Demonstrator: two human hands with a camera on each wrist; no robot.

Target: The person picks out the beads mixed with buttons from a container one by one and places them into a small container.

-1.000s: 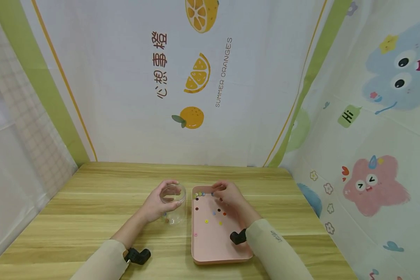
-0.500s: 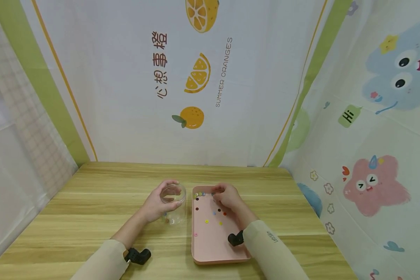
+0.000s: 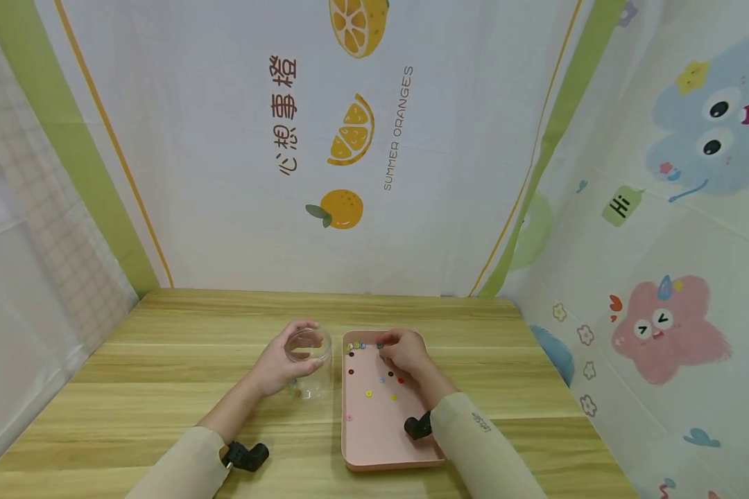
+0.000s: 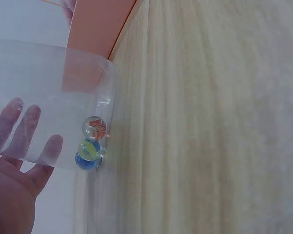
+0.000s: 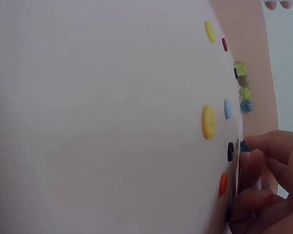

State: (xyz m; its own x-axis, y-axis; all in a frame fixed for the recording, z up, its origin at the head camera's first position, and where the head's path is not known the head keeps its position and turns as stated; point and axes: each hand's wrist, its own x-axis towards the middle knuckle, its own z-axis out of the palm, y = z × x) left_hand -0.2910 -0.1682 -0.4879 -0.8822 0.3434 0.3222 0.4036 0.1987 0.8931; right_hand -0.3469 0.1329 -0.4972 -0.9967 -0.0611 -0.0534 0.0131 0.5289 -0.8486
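Note:
My left hand (image 3: pixel 287 364) grips a clear plastic jar (image 3: pixel 320 378) around its side, just left of the pink tray (image 3: pixel 374 443). Low inside the jar, the left wrist view shows an orange-streaked marble (image 4: pixel 94 128), a yellow-green marble (image 4: pixel 89 149) and a blue marble (image 4: pixel 85 162). At the tray's far end, my right hand (image 3: pixel 407 352) pinches a dark blue marble (image 5: pixel 244 146) between index finger and thumb, close to the tray wall. Left of it, several marbles (image 5: pixel 245 93) line up against that wall.
Several flat buttons lie scattered in the tray, among them a yellow button (image 5: pixel 208 122), an orange-red button (image 5: pixel 223 184), a black button (image 5: pixel 230 151) and a pink button (image 3: pixel 349 418). The wooden table (image 3: pixel 193 360) extends to a white printed curtain (image 3: pixel 225 242) behind.
My right hand has lowered toward the tray's far end and its fingers have closed in on the blue marble; the right forearm shifted slightly left. My left hand and the jar have stayed put.

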